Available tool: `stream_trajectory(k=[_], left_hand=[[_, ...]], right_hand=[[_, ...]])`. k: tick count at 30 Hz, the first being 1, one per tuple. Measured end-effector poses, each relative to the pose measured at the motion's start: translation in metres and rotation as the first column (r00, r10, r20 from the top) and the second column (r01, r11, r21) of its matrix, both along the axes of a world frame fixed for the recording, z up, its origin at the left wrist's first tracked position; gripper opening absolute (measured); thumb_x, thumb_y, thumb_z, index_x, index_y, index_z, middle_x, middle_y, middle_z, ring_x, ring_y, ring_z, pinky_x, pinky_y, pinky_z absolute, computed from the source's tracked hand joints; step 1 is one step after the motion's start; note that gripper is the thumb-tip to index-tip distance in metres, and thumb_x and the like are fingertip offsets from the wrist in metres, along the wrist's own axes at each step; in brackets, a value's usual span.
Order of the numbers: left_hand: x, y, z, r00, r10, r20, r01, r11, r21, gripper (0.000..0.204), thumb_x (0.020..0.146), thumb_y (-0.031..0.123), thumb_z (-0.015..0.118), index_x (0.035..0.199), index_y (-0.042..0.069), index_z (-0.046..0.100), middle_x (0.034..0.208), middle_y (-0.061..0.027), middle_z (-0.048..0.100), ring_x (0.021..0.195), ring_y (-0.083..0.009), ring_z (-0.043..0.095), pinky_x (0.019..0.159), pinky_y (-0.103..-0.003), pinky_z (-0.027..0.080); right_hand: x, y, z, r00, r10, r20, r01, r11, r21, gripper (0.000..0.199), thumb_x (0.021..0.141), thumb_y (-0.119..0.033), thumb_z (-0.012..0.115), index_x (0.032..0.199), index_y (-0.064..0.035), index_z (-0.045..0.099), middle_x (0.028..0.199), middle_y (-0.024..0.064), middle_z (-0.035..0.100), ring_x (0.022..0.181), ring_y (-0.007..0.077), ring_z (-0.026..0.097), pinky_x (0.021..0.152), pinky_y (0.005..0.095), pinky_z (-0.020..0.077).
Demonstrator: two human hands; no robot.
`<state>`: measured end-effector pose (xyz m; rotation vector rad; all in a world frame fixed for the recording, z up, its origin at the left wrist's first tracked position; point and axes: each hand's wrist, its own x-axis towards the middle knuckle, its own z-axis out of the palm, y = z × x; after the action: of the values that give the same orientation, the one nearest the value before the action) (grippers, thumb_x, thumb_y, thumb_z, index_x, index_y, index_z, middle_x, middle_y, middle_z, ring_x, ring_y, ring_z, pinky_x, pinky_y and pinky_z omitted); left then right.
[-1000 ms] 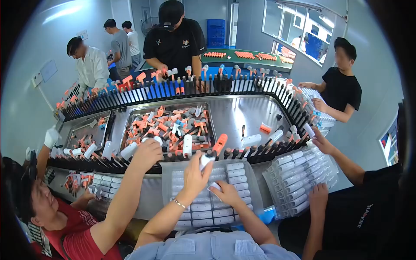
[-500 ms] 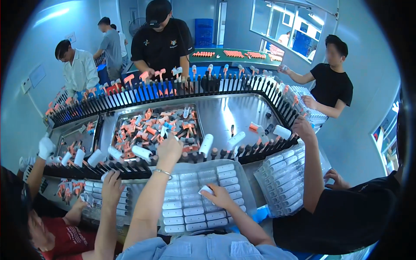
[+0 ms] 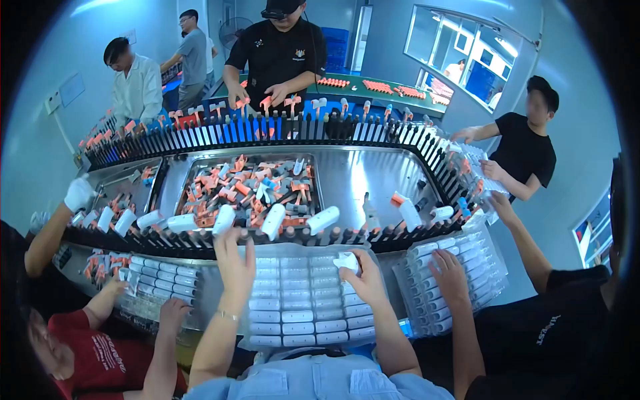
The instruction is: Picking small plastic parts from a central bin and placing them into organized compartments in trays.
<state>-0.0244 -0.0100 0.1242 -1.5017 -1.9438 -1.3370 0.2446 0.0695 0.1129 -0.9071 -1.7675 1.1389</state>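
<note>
White piece (image 3: 345, 261) — partly hidden, gripped by the right hand (image 3: 366, 280); left hand (image 3: 235, 270) — cannot tell.

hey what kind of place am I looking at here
Probably a factory assembly room: there are lines of upright black holders, a heap of orange and grey parts, and white pieces laid out in rows.

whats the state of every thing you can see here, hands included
left hand: raised near the near posts, grip unclear
right hand: closed around a white piece
white piece: held above the plastic tray
plastic tray: partly filled, white covers in its near rows
orange and grey parts: heaped loosely
far black posts: upright, several topped with parts
standing fan: running or not, can't tell
</note>
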Motion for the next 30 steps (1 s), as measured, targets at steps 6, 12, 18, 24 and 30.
stream_trajectory(k=[6, 12, 18, 24, 30], left_hand=[[0.021, -0.075, -0.063, 0.943, -0.270, 0.197, 0.329, 0.851, -0.409, 0.027, 0.075, 0.009, 0.064, 0.101, 0.004, 0.059, 0.111, -0.0169, 0.052, 0.105, -0.0354, 0.048, 0.092, -0.042, 0.039], [0.017, -0.089, -0.066, 0.954, -0.291, 0.065, 0.293, 0.873, -0.390, 0.024, 0.072, 0.013, 0.067, 0.095, 0.006, 0.064, 0.109, -0.0142, 0.053, 0.103, -0.0323, 0.049, 0.091, -0.043, 0.038], [0.025, -0.089, -0.072, 0.943, -0.306, 0.134, 0.334, 0.860, -0.386, 0.020, 0.070, 0.014, 0.069, 0.088, 0.008, 0.066, 0.106, -0.0119, 0.055, 0.102, -0.0307, 0.049, 0.087, -0.042, 0.039], [0.019, -0.089, -0.064, 0.944, -0.302, 0.132, 0.328, 0.828, -0.454, 0.023, 0.068, 0.017, 0.070, 0.090, 0.010, 0.067, 0.109, -0.0111, 0.054, 0.105, -0.0302, 0.047, 0.088, -0.040, 0.039], [0.018, -0.086, -0.061, 0.931, -0.345, 0.123, 0.354, 0.762, -0.542, 0.025, 0.066, 0.022, 0.072, 0.089, 0.012, 0.067, 0.111, -0.0100, 0.052, 0.109, -0.0295, 0.044, 0.095, -0.045, 0.033]], right_hand=[[0.025, 0.015, 0.016, 0.963, -0.249, -0.101, 0.252, 0.968, 0.021, 0.038, 0.077, -0.011, 0.066, 0.109, 0.0013, 0.050, 0.091, 0.0093, 0.059, 0.082, 0.0125, 0.055, 0.072, 0.0273, 0.0454], [0.069, 0.045, 0.049, 0.868, -0.453, -0.204, 0.462, 0.887, -0.002, 0.032, 0.082, -0.007, 0.058, 0.111, 0.0019, 0.049, 0.086, 0.0094, 0.062, 0.073, 0.0139, 0.061, 0.063, 0.0247, 0.0472], [0.086, 0.094, 0.027, 0.774, -0.625, -0.104, 0.633, 0.757, 0.162, 0.036, 0.082, -0.018, 0.060, 0.109, 0.0044, 0.049, 0.092, 0.0131, 0.061, 0.082, 0.0177, 0.058, 0.071, 0.0287, 0.0459], [0.074, 0.117, 0.013, 0.725, -0.684, -0.077, 0.685, 0.707, 0.173, 0.038, 0.083, -0.022, 0.059, 0.107, 0.0055, 0.050, 0.094, 0.0158, 0.059, 0.086, 0.0250, 0.058, 0.075, 0.0331, 0.0454], [0.065, 0.134, 0.016, 0.738, -0.673, 0.050, 0.654, 0.732, 0.193, 0.044, 0.081, -0.028, 0.060, 0.108, 0.0052, 0.050, 0.099, 0.0205, 0.057, 0.092, 0.0321, 0.057, 0.079, 0.0383, 0.0443]])
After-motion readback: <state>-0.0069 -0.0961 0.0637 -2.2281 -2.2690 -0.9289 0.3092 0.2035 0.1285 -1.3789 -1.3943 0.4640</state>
